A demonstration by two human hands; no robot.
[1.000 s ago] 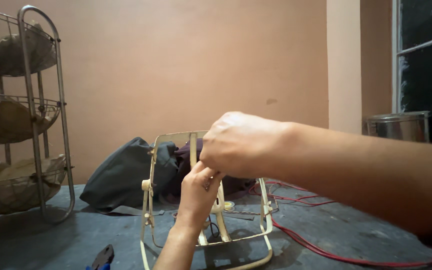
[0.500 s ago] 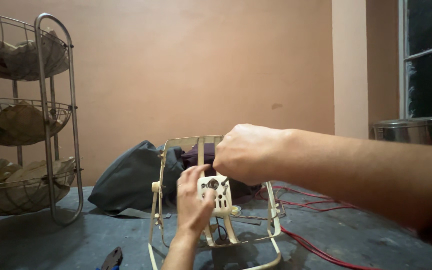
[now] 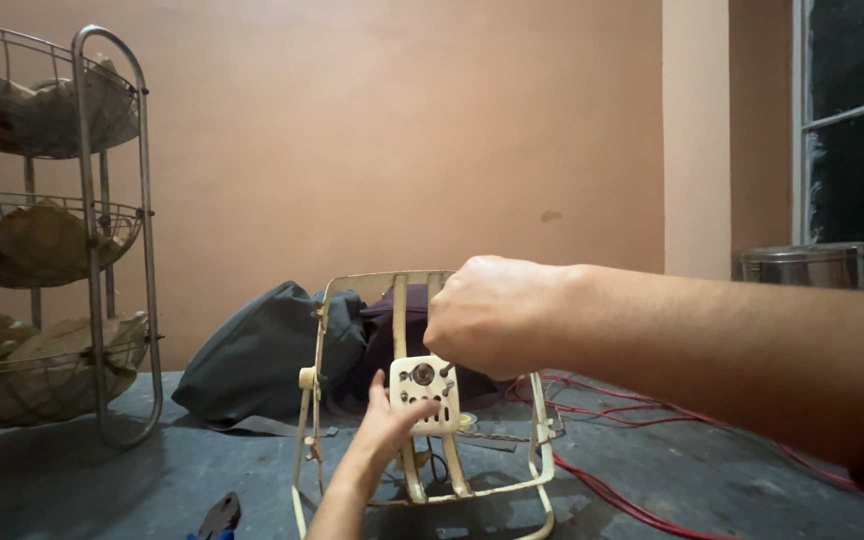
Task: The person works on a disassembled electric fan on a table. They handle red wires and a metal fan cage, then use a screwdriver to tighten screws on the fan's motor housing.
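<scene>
Two hands meet on the cream metal frame (image 3: 422, 400) standing on the floor: our left hand (image 3: 392, 425) presses open against its control plate (image 3: 424, 392), our right hand (image 3: 492, 315) clenches above it. Light, stiff, we judge; hold the side rails.

Plain peach wall (image 3: 402, 140); grey floor (image 3: 712, 480); three-tier wire rack (image 3: 102, 240) at left; dark window (image 3: 852, 120) at right.

Dark grey floor (image 3: 732, 480), scuffed. On it: cream metal frame (image 3: 537, 440) standing upright at centre, grey cloth bundle (image 3: 262, 360) just behind, red wires (image 3: 612, 495) trailing to rt, 3-tier wire rack (image 3: 112, 250) at lt, pliers (image 3: 217, 517) near bottom edge.
</scene>
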